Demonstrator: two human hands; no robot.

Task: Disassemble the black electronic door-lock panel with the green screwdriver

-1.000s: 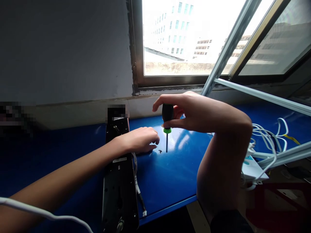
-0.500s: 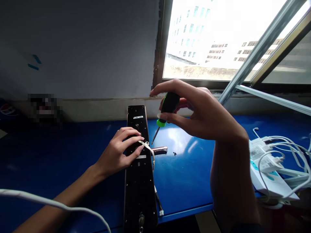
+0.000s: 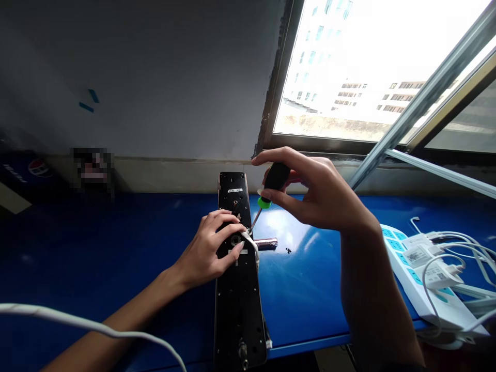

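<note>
The left hand [image 3: 211, 245] rests flat on a black lock plate [image 3: 237, 315] lying on the blue bench [image 3: 116, 248]. The right hand [image 3: 315, 191], apart from it, pinches a screwdriver [image 3: 276, 178], its tip just at the plate's edge. Beside the plate lie a metal tube [image 3: 267, 243] and tiny screws [image 3: 289, 250].

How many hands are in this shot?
2. The left hand lies on the black door-lock panel; the right hand holds a screwdriver by its black grip. No others show.
</note>
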